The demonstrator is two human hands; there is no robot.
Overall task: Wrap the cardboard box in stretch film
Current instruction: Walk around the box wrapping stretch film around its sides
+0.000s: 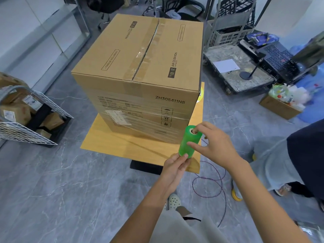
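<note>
Grey veined floor [52, 190] runs all round a low wooden counter [108, 144], with a wire basket [35, 134] of parcels off to its left and a flat cart [242, 81] beyond its far right corner. The cardboard box [140, 67] stands on the counter towards its far edge and fills most of the top, so only a strip of wood along the near edge is bare.

I stand at the near right corner with the green roll [189, 142] of stretch film upright between my hands, just off the box's near right edge. My left hand [175, 169] cups the roll's lower end, fingers curled round it. My right hand [215, 146] pinches the upper end, one fingertip at the mouth of the core and another laid against the roll's side. I judge this end-to-end hold is what lets the roll turn and pay out while I steer its height.

Stretch film [149, 123] lies as a glossy band over the lower part of the box's near face, and a taut sheet runs from there to the roll. The upper part of that face and the taped top look bare, so I judge the wrapping is at an early stage. A purple cable [210, 186] loops on the floor by my feet, something to mind if I walk round.
</note>
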